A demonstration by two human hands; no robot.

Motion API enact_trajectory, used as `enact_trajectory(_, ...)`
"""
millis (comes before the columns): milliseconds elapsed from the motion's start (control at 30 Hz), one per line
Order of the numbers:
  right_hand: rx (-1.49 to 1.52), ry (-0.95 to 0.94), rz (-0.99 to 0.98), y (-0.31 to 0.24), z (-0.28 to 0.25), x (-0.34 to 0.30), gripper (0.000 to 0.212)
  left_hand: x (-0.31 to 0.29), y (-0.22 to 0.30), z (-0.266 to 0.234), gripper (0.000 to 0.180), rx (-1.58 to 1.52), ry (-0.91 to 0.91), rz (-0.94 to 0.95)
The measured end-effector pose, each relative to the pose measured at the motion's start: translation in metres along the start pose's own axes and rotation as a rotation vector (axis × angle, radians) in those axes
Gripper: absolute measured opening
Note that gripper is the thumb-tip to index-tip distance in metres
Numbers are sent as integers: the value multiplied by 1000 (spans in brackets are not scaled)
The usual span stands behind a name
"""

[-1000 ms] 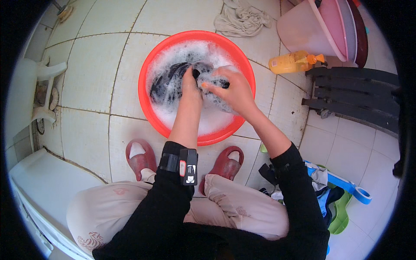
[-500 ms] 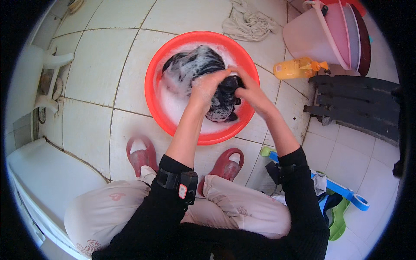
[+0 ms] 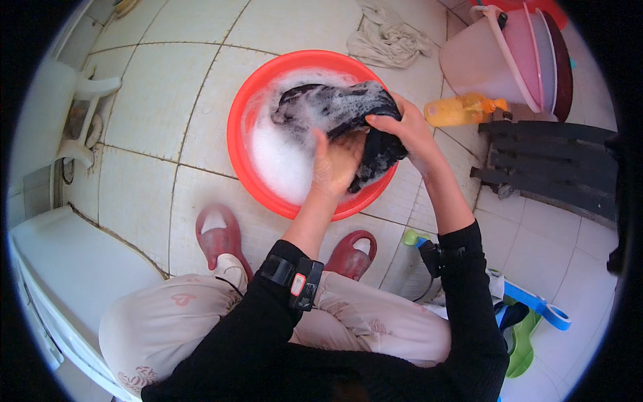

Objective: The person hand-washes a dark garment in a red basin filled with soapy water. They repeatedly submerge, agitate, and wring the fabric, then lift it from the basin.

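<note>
A wet black garment (image 3: 328, 107), streaked with suds, lies bunched across a round red basin (image 3: 236, 151). White foam (image 3: 281, 167) fills the basin around it. My right hand (image 3: 415, 134) grips the garment near the basin's right side, thumb on top and the other fingers mostly hidden behind the cloth. Beside it, my left hand (image 3: 338, 161) is turned palm up with the thumb spread away. Its fingers reach flat under the cloth, and their tips are hidden there. Part of the garment hangs down between the two hands.
A yellow pump bottle (image 3: 459, 110) lies right of the basin, before stacked buckets (image 3: 482, 60). A dark slatted stool (image 3: 549, 161) stands at the right. A grey rag (image 3: 388, 37) lies on the tiles behind. My red slippers (image 3: 351, 254) are at the basin's near side.
My hands have moved apart, the left turning palm up and the right shifting right. The garment has been drawn rightward and lifted, and more foam shows at the basin's left.
</note>
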State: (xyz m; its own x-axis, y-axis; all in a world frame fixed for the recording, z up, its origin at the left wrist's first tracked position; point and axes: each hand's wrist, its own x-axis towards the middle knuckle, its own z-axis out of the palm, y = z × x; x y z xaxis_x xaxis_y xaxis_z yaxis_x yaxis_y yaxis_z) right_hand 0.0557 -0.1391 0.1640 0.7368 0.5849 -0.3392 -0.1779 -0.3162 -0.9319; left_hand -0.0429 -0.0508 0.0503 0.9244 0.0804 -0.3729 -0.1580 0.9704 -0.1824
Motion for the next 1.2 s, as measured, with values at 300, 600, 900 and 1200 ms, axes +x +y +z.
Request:
enact_trajectory(300,475,-135,-96,5,-14,-30,69,1,2,16,96,-456,-205,107)
enact_trajectory(600,739,-76,154,50,-23,-3,54,-32,20,76,87,-169,-277,18)
enact_trajectory(900,606,-164,522,59,-33,11,52,-2,51,45,50,95,19,283)
enact_trajectory(1200,-889,208,142,81,19,38,92,57,41,-2,42,342,546,405)
